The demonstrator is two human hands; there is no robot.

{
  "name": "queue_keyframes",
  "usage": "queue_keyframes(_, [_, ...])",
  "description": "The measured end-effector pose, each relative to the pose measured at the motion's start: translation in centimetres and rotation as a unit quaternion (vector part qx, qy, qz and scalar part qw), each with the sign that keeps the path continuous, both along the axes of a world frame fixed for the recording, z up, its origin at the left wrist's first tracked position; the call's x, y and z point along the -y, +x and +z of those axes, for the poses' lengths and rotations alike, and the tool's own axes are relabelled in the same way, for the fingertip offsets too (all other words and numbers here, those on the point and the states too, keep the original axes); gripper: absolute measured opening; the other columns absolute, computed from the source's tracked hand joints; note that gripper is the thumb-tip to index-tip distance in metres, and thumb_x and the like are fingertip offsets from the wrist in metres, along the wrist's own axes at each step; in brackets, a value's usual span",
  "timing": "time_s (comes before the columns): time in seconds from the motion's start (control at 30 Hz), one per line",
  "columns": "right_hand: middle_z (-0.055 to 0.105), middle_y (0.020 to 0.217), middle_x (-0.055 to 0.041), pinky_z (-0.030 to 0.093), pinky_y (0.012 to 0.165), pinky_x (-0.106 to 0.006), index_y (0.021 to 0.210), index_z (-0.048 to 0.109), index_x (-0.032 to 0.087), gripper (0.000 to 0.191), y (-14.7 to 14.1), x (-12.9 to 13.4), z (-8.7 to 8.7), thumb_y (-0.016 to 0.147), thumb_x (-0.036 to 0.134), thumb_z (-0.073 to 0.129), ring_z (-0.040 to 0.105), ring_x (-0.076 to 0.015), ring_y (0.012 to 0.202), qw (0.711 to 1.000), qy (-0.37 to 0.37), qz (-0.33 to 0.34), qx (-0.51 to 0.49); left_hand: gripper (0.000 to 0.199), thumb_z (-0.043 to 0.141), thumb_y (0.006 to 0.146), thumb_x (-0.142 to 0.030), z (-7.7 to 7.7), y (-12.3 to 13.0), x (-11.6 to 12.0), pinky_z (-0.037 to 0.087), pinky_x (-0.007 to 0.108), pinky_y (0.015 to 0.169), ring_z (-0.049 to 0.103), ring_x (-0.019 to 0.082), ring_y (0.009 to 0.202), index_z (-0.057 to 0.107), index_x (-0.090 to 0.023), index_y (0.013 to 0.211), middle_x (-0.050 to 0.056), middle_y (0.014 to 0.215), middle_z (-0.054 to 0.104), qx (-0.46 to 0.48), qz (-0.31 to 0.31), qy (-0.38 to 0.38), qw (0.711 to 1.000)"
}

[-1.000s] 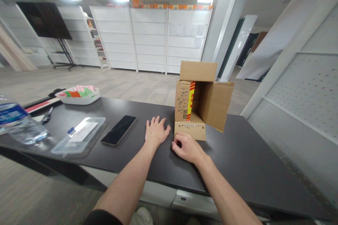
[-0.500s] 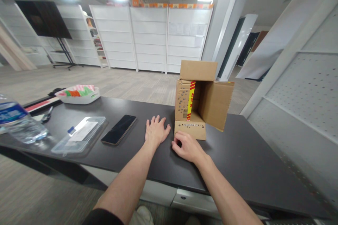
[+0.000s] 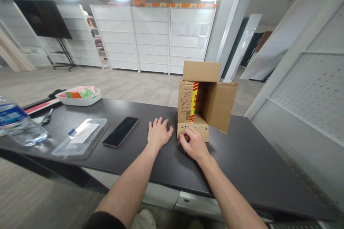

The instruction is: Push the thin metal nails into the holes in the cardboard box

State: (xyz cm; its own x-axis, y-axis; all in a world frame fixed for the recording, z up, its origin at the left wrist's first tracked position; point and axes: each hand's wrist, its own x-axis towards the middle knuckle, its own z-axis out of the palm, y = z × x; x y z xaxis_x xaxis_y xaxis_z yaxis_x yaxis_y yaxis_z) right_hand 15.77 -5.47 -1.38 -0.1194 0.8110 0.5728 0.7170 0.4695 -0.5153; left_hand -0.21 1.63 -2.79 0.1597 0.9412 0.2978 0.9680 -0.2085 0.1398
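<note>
On the dark desk (image 3: 249, 157) stands an open cardboard box (image 3: 223, 105), its opening facing me. Its left flap (image 3: 184, 102) carries many small metallic round heads and a strip of yellow-and-red tape (image 3: 194, 100). A row of small dots, some metallic, crosses the lower front flap (image 3: 201, 134). My right hand (image 3: 196, 146) is at that flap's left part, thumb and forefinger curled into a pinch. Whatever lies between those fingertips is too small to make out. Flat on the desk, left of the box, rests my left hand (image 3: 158, 134) with its fingers spread.
Left of my left hand lies a black phone (image 3: 121, 131), then a clear plastic case (image 3: 80, 137) with a white paper. A water bottle (image 3: 20, 123) and a pen (image 3: 48, 116) are at far left. Behind sits a white basket (image 3: 80, 101) holding colourful material.
My right hand has risen slightly and moved a little to the right, from the flap's lower left corner up onto its front. My left hand stays put.
</note>
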Motion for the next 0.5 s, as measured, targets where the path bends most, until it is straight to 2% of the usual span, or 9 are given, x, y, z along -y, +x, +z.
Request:
queue_keyframes(0.2, [0.057,0.08,-0.004,0.041,0.069,-0.029,0.08,0.055,0.02,0.011,0.5,-0.7,-0.5,0.084,0.02,0.045,0.054,-0.0186,0.076,0.997,0.027,-0.052,-0.042,0.051,0.035,0.088,-0.05,0.1,0.0,0.1,0.021,0.05,0.109,0.032,0.029,0.132,0.05,-0.027,0.131,0.007,0.142,0.043,-0.001,0.0,-0.006,1.0])
queue_keyframes(0.5, [0.062,0.093,-0.007,0.038,0.081,-0.036,0.096,0.062,0.019,0.022,1.3,-1.4,-1.4,0.079,0.02,0.048,0.055,-0.0236,0.089,0.983,0.034,-0.178,-0.017,0.052,0.035,0.087,-0.051,0.2,0.0,0.0,0.02,0.05,0.109,0.032,0.029,0.132,0.051,-0.027,0.131,0.007,0.143,0.042,0.0,0.0,-0.013,1.0])
